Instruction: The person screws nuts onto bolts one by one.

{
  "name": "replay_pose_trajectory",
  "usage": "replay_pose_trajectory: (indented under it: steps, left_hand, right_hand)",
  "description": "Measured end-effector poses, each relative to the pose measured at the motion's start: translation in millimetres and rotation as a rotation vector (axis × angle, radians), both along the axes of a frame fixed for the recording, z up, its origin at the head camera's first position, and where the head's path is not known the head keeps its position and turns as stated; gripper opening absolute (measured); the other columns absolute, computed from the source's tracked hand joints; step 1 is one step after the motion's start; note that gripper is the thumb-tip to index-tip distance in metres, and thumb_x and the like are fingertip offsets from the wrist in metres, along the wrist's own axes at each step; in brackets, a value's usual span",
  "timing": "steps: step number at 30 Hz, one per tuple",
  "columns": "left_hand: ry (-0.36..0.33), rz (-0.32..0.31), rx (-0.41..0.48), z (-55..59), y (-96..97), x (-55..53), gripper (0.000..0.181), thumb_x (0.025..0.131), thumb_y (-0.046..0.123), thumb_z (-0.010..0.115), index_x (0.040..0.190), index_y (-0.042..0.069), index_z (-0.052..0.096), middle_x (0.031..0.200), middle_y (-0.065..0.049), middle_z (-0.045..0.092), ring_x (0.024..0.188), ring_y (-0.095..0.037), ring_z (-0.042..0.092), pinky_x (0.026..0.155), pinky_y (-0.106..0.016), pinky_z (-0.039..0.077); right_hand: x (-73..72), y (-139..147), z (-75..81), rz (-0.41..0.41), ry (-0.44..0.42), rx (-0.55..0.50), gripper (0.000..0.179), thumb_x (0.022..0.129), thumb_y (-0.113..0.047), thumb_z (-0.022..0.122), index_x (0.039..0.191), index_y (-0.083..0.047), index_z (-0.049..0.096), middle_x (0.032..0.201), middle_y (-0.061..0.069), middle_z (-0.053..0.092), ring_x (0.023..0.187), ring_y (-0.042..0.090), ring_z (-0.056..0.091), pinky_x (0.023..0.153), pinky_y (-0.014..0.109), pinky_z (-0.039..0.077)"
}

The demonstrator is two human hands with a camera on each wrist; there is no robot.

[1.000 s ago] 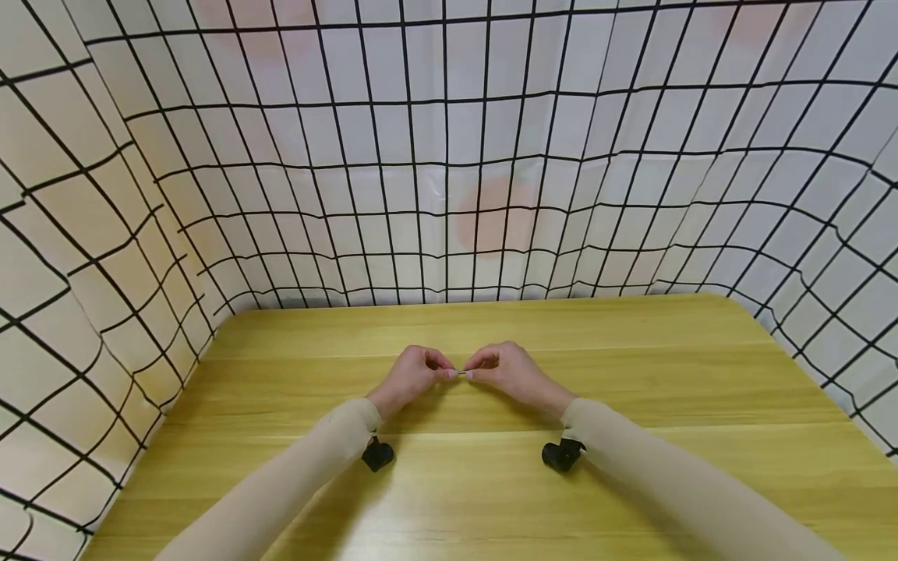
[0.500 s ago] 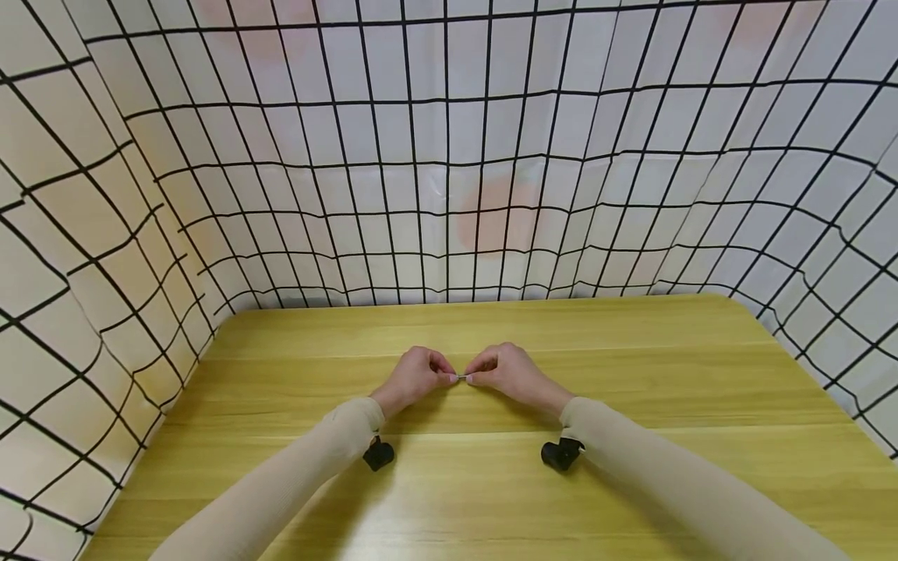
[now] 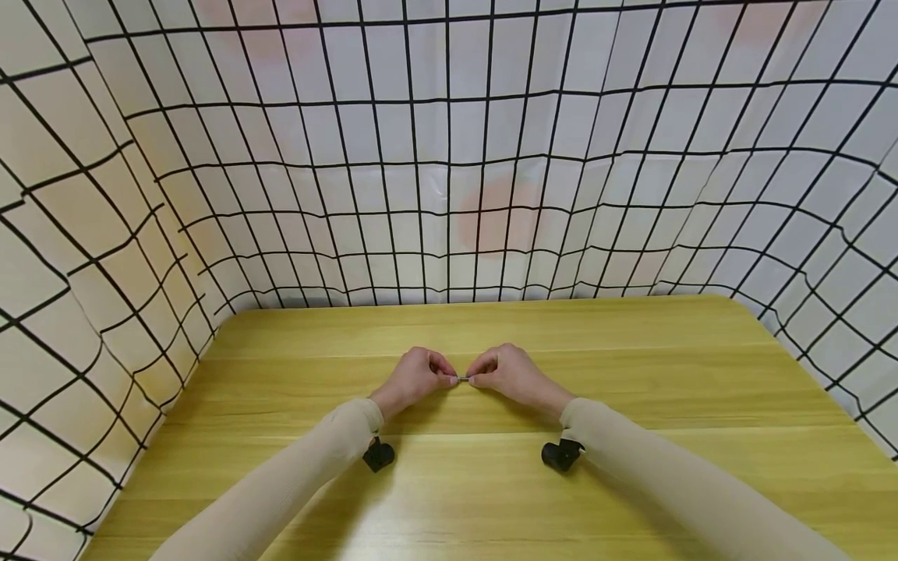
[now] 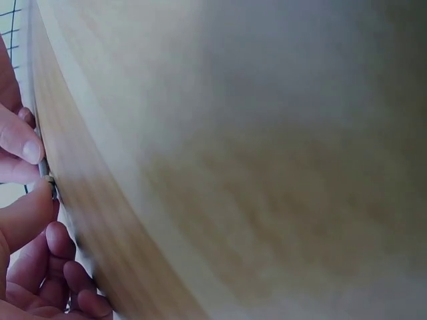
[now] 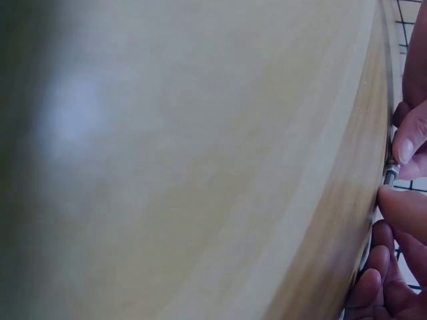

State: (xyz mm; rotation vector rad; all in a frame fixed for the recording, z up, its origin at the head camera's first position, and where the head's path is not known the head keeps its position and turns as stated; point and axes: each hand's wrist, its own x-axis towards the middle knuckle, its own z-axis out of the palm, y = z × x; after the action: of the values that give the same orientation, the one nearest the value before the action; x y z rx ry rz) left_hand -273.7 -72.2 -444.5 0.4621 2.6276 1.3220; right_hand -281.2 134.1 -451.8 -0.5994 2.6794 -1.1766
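Over the middle of the table, both hands meet at a small metal bolt [image 3: 463,379] held level between them. My left hand [image 3: 412,375] pinches the end with the nut [image 5: 392,169] between thumb and fingertips. From the other side, the thumb and index finger of my right hand [image 3: 510,374] pinch the bolt itself. A short stretch of threaded shaft shows between the two thumbs in the right wrist view; fingertips hide both ends. The remaining fingers of each hand are bent behind the thumb.
A wooden table [image 3: 449,491] lies beneath both forearms. White sheeting [image 3: 379,187] with a black grid rises behind it and along both sides. A small black camera [image 3: 379,454] hangs at the left wrist, and another black camera [image 3: 561,455] at the right.
Both hands have come slightly down and toward the body with the bolt, then almost stopped. The pinch of each hand stays on it, with small fingertip movement.
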Motion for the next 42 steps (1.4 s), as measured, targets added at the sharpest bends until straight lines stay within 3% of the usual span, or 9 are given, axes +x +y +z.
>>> replay_pose_trajectory:
  steps: [21,29,37,42]
  left_hand:
    - [-0.013,-0.005,0.023,-3.0,-4.1,-0.9,0.006,0.085,0.01,0.077,0.084,0.004,0.075,0.072,0.0,0.064,0.066,-0.011,0.051,0.062,-0.024,0.041]
    - [-0.01,0.021,0.056,-2.1,-6.8,-2.0,0.006,0.085,0.01,0.078,0.086,0.004,0.076,0.076,0.002,0.065,0.07,-0.012,0.051,0.064,-0.025,0.042]
    - [0.043,0.104,0.12,5.0,-13.3,3.0,0.007,0.089,0.012,0.073,0.093,0.006,0.076,0.088,-0.001,0.066,0.076,-0.016,0.053,0.067,-0.031,0.044]
    - [0.171,0.137,0.06,12.2,-17.4,9.4,0.01,0.093,0.015,0.069,0.096,0.008,0.075,0.092,0.0,0.065,0.085,-0.02,0.053,0.076,-0.036,0.044]
  right_hand:
    - [1.8,-2,0.4,-0.018,-0.027,-0.009,0.007,0.089,-0.014,0.074,0.095,-0.014,0.077,0.088,-0.006,0.07,0.078,0.013,0.058,0.073,0.032,0.047]
    - [3.4,5,-0.6,-0.035,-0.048,-0.107,0.012,0.09,-0.015,0.072,0.101,-0.011,0.077,0.097,-0.003,0.072,0.088,0.013,0.062,0.083,0.037,0.049]
    - [11.0,10,6.6,-0.072,-0.039,-0.187,0.024,0.091,-0.022,0.072,0.11,-0.009,0.074,0.103,0.0,0.07,0.092,0.019,0.06,0.072,0.035,0.052]
    - [19.5,15,15.4,-0.1,0.034,-0.204,0.028,0.094,-0.028,0.069,0.114,-0.01,0.073,0.108,0.0,0.069,0.096,0.019,0.059,0.075,0.036,0.05]
